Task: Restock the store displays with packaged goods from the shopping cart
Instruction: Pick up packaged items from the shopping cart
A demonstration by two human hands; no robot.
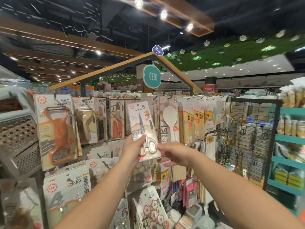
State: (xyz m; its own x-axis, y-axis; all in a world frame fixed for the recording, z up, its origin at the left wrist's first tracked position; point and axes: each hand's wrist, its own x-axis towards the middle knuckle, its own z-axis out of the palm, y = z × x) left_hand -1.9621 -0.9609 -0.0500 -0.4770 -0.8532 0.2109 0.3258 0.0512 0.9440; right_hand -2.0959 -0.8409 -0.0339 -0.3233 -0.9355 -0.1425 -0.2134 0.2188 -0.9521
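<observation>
Now the left hand (133,147) pinches a white carded pack of steel scissors (143,128) in its grip; the right hand (175,152), fingers spread, touches the pack's lower edge. Next: thread the hole above onto a black hook (134,98).

I see a peg rack (122,97) under a small wooden roof (105,70); on its hooks hang an orange peeler pack (56,129) at left, a rice paddle pack (170,119) further right; sticky hook packs (67,192) hang nearer, below.

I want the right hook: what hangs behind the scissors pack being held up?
Behind the white carded scissors pack, held by the left hand, another scissors card hangs, beside a white rice paddle. Its lower half and the hook are covered.
</observation>
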